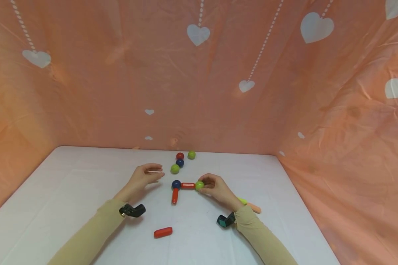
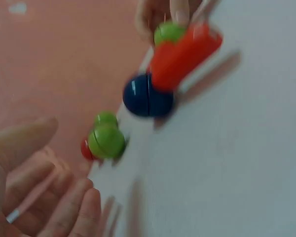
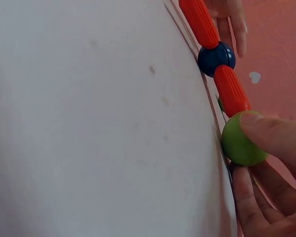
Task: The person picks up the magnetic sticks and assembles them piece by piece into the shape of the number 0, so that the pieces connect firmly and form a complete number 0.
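Here, right hand (image 1: pixel 217 188) pinching green ball (image 1: pixel 199 186), red rod (image 1: pixel 188 186) touching, printed hearts (image 1: pixel 198 35)

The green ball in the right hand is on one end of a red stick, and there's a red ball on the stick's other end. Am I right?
Almost! The ball on the other end is blue, not red. The head view shows the blue ball there, with the green ball in the right hand at this end of the red stick.

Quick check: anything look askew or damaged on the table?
Nothing looks damaged or spilled. Only mildly odd: one red rod lies alone nearer the wearer, apart from the L-shaped assembly whose green ball the right hand pinches.
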{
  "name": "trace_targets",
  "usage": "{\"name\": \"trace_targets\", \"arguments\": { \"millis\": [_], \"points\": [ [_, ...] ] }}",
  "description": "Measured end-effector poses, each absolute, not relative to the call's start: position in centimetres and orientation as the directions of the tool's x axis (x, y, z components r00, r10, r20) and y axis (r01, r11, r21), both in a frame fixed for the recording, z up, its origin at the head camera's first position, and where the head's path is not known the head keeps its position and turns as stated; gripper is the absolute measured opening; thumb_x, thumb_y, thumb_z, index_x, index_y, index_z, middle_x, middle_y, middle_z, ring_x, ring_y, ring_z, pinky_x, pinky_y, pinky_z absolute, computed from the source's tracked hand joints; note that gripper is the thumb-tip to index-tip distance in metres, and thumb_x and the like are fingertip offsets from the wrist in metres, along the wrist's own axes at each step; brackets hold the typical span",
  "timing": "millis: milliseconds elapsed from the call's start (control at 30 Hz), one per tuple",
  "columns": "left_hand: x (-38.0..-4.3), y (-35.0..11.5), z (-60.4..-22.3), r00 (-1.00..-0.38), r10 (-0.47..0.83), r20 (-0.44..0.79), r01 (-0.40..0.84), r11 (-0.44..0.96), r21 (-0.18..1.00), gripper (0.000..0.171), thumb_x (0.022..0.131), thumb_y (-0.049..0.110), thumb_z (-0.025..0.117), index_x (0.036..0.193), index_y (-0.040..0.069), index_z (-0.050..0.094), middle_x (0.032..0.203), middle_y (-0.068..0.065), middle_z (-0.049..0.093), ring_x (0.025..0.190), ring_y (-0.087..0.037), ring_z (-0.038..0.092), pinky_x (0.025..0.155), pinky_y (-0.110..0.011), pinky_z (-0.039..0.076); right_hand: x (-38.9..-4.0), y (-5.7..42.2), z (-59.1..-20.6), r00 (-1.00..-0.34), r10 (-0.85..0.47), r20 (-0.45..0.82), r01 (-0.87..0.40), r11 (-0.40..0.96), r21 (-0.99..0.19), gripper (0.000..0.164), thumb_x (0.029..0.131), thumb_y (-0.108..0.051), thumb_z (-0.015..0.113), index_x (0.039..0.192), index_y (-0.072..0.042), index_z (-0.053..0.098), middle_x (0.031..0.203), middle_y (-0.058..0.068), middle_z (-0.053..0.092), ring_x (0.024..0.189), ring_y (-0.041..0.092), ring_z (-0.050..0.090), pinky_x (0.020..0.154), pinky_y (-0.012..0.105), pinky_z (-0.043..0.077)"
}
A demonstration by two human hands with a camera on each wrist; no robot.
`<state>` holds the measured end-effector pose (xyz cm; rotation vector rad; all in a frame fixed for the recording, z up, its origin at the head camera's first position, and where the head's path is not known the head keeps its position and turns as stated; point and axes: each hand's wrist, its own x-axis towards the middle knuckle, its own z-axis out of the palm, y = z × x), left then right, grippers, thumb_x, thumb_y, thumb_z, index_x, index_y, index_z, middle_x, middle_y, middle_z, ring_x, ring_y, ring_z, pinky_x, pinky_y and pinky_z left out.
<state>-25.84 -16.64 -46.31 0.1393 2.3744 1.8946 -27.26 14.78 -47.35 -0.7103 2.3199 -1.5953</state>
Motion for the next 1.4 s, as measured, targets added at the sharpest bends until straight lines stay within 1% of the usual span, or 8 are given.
{"name": "trace_targets", "arguments": {
  "millis": [100,233,433,600,800,1000,1200,1400],
  "points": [
    [-27.0,-16.8,-46.7,-0.988,0.145,0.048,0.086,0.266,0.96,0.054,0.085,0.025,0.074,0.13,0.001,0.055,0.124,-0.017,0.058,0.109,-0.03,0.058,0.089,-0.037,0.052,-27.3,14.8,-47.3,-0.86,-0.505,0.067,-0.243,0.29,-0.926,0.029,0.086,-0.002,0.07,0.113,-0.005,0.061,0.111,0.008,0.063,0.097,0.02,0.061,0.085,0.027,0.052],
    [-28.2,-16.4,-47.0,-0.979,0.181,0.092,0.143,0.292,0.946,0.057,0.083,0.023,0.077,0.131,0.002,0.054,0.126,-0.017,0.057,0.113,-0.03,0.056,0.093,-0.039,0.049,-27.3,14.7,-47.4,-0.862,-0.503,0.06,-0.237,0.296,-0.925,0.029,0.085,-0.002,0.071,0.113,-0.006,0.061,0.111,0.007,0.063,0.098,0.019,0.061,0.085,0.026,0.052],
    [-29.7,-15.3,-47.1,-0.961,0.236,0.143,0.211,0.295,0.932,0.056,0.08,0.01,0.078,0.13,0.002,0.055,0.127,-0.016,0.056,0.114,-0.032,0.055,0.096,-0.042,0.047,-27.2,14.7,-47.5,-0.859,-0.507,0.076,-0.253,0.291,-0.923,0.03,0.085,-0.002,0.071,0.114,-0.002,0.06,0.112,0.011,0.062,0.099,0.023,0.061,0.085,0.026,0.052],
    [-30.5,-14.3,-47.4,-0.952,0.24,0.192,0.257,0.278,0.925,0.051,0.077,0.003,0.079,0.124,0.0,0.059,0.12,-0.017,0.06,0.108,-0.033,0.059,0.092,-0.04,0.049,-27.0,14.6,-47.1,-0.848,-0.523,0.088,-0.266,0.275,-0.924,0.032,0.085,0.003,0.069,0.115,0.004,0.058,0.113,0.018,0.061,0.101,0.031,0.06,0.083,0.025,0.052],
    [-30.9,-13.3,-47.5,-0.951,0.237,0.2,0.263,0.275,0.925,0.044,0.077,0.002,0.079,0.118,0.001,0.063,0.115,-0.014,0.062,0.104,-0.03,0.059,0.091,-0.038,0.05,-25.6,14.3,-44.8,-0.84,-0.535,0.087,-0.266,0.267,-0.926,0.03,0.086,0.006,0.066,0.115,0.009,0.056,0.113,0.023,0.06,0.101,0.037,0.059,0.082,0.023,0.051],
    [-30.9,-12.8,-47.5,-0.955,0.239,0.176,0.245,0.297,0.923,0.039,0.078,0.0,0.077,0.115,0.002,0.064,0.114,-0.013,0.062,0.102,-0.029,0.06,0.09,-0.037,0.051,-25.4,14.3,-44.6,-0.843,-0.532,0.08,-0.26,0.273,-0.926,0.031,0.086,0.006,0.066,0.116,0.009,0.056,0.114,0.024,0.059,0.101,0.037,0.059,0.082,0.023,0.051],
    [-30.7,-12.6,-47.3,-0.963,0.221,0.15,0.217,0.32,0.922,0.034,0.078,-0.003,0.076,0.11,0.001,0.066,0.111,-0.013,0.063,0.098,-0.028,0.061,0.086,-0.034,0.052,-26.0,14.4,-45.5,-0.845,-0.528,0.081,-0.266,0.284,-0.921,0.032,0.086,0.005,0.067,0.116,0.008,0.056,0.113,0.022,0.06,0.1,0.036,0.059,0.083,0.024,0.052],
    [-30.6,-12.7,-47.2,-0.965,0.216,0.149,0.214,0.316,0.925,0.034,0.079,-0.002,0.075,0.112,-0.001,0.065,0.111,-0.014,0.063,0.099,-0.027,0.061,0.087,-0.033,0.052,-27.3,14.7,-47.6,-0.856,-0.51,0.081,-0.258,0.286,-0.923,0.032,0.085,-0.001,0.071,0.115,0.0,0.06,0.112,0.013,0.062,0.098,0.026,0.061,0.083,0.025,0.052]
  ]
}}
